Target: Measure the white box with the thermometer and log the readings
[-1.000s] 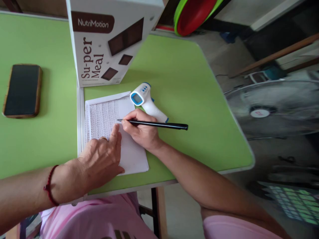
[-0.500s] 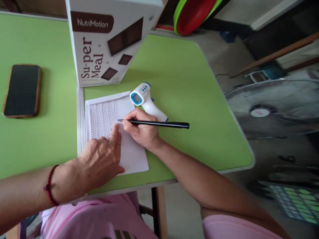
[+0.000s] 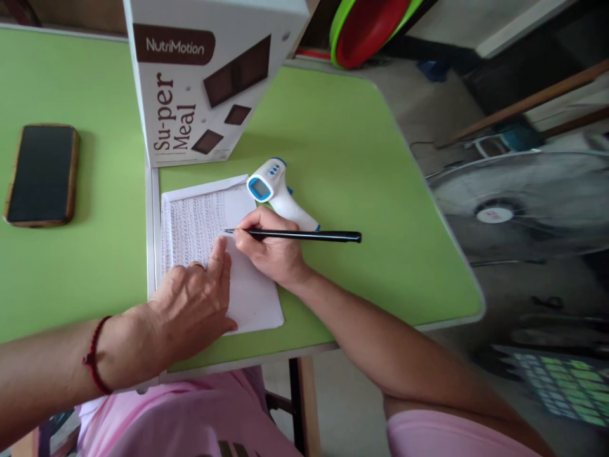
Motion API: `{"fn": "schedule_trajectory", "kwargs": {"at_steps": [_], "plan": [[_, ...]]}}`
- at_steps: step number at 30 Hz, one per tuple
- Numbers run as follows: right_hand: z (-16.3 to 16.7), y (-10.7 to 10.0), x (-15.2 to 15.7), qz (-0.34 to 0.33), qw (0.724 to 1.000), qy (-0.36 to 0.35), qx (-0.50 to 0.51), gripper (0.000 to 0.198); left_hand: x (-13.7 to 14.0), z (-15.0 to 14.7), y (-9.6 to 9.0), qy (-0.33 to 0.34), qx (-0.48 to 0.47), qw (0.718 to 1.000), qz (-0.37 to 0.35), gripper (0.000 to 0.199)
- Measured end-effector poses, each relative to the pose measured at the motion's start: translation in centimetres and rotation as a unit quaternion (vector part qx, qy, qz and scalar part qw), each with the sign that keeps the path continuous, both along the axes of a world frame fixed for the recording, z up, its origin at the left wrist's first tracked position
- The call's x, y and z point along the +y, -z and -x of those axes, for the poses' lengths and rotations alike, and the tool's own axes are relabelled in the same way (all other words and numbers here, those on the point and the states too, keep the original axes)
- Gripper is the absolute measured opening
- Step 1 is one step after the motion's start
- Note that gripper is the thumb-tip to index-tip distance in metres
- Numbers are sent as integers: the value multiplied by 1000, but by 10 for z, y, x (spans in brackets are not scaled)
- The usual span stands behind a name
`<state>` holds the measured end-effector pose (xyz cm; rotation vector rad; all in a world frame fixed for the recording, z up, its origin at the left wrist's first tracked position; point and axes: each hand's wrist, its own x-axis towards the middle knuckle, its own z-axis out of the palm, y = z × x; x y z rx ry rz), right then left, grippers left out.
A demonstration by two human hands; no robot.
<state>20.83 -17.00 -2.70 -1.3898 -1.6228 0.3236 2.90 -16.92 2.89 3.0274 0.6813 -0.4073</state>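
A white sheet of paper [image 3: 200, 216] covered with handwriting lies on the green table [image 3: 342, 165]. My left hand [image 3: 195, 304] rests flat on the sheet's lower part, fingers together, with a ring on one finger and a red cord on the wrist. My right hand [image 3: 271, 247] grips a long black pen [image 3: 309, 236], its tip touching the paper near the middle. A white and blue infrared thermometer [image 3: 276, 190] lies just beyond my right hand, at the paper's upper right corner.
A tall white NutriMotion Su-per Meal box [image 3: 200, 82] stands behind the paper. A dark phone [image 3: 42, 174] in a brown case lies at far left. A floor fan [image 3: 518, 209] sits right of the table. Red and green basins [image 3: 371, 25] lean beyond the far edge.
The back end of the pen has tipped slightly upward in the picture while its tip stays on the paper. Both hands keep their places.
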Motion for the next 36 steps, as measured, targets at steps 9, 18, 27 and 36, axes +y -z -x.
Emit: {"fn": "schedule_trajectory", "kwargs": {"at_steps": [9,18,27,36], "plan": [[0,1,0,-12,1000,7,-4,13,0,0,1,4,3,1000,-9,91],[0,2,0,-41,999,12,-5,13,0,2,0,10,-9,1000,-20,92],[0,1,0,-40,999,6,-18,13,1,-1,-1,9,11,1000,-10,93],[-2,3,0,-40,998,40,-16,14,0,0,2,7,-4,1000,-10,93]]}}
